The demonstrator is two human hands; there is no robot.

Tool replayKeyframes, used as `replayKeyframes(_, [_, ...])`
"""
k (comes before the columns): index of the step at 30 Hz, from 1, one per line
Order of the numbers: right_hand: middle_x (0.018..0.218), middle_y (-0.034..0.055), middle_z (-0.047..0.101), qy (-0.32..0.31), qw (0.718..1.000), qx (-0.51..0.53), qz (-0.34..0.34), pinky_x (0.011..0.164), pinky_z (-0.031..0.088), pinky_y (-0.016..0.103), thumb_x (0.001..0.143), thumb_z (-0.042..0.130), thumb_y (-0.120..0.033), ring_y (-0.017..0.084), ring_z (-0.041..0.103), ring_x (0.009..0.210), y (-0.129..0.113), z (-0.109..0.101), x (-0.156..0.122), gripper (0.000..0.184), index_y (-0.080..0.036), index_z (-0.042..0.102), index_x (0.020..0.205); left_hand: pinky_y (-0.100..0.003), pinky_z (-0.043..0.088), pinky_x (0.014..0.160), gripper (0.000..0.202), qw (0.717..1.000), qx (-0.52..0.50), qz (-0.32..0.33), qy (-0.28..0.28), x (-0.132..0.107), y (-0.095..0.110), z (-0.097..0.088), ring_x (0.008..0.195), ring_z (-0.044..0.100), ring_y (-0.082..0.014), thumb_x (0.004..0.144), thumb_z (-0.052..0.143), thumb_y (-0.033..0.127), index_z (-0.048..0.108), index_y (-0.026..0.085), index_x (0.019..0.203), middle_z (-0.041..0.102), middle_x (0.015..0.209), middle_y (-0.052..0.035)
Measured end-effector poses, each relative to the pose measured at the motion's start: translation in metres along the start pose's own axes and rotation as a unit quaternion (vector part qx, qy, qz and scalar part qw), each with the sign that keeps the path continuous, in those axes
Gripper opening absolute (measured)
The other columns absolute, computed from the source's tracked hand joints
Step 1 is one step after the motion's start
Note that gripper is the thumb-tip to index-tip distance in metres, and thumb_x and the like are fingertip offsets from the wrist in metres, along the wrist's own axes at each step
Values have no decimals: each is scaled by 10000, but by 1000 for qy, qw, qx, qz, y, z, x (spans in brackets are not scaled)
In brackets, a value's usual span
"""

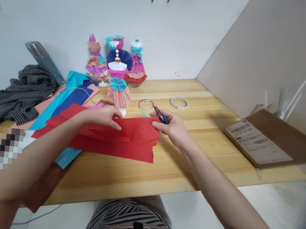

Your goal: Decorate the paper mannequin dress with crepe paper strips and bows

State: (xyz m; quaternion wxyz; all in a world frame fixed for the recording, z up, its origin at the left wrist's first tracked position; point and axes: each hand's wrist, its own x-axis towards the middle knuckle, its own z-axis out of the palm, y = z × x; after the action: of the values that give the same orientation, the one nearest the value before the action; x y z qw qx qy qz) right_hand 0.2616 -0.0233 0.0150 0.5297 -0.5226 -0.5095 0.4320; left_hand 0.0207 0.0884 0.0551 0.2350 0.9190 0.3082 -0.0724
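Note:
A large sheet of red crepe paper (127, 141) lies across the table in front of me, its right edge uneven. My left hand (104, 116) is over the upper part of the sheet, fingers apart and lightly bent, with nothing gripped between them. At the sheet's upper right corner, my right hand (169, 126) is closed around small scissors (160, 115) with blue handles, blades pointing up and left. Its thumb rests at the red paper's edge. Just beyond stands a mini dress form (118, 65) in a pink paper dress with a turquoise rosette.
More dressed mini forms (137, 60) stand by the wall. A tape roll (179, 103) and a thin ring (146, 104) lie on the table (191, 164). Blue paper sheets (71, 100) and a striped cloth (28, 88) are at left, a cardboard box (278, 137) at right.

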Motion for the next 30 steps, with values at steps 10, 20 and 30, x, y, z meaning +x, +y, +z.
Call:
replayKeyframes(10, [669, 2, 653, 52, 989, -80, -109, 612, 464, 292, 619, 688, -260, 156, 592, 621, 10, 1, 9, 129, -175, 638, 702, -277, 318, 556, 232, 920, 355, -17, 163, -43, 14, 2, 819, 592, -204, 875, 429, 208, 644, 160, 801, 647, 870, -80])
replayKeyframes(20, [683, -4, 654, 115, 967, -116, -194, 603, 474, 296, 677, 650, -187, 150, 586, 613, 5, -3, 5, 47, -195, 642, 722, -278, 316, 516, 252, 903, 399, -96, 130, -83, 14, 7, 792, 601, -208, 893, 399, 184, 650, 169, 873, 654, 806, -68])
replayKeyframes(30, [903, 46, 683, 70, 988, -39, -135, 802, 486, 369, 688, 688, -288, 236, 630, 882, 1, 4, -8, 161, -218, 591, 795, -311, 383, 547, 208, 859, 416, -90, 283, -118, 11, 29, 784, 592, -238, 845, 435, 152, 613, 188, 743, 669, 823, -80])
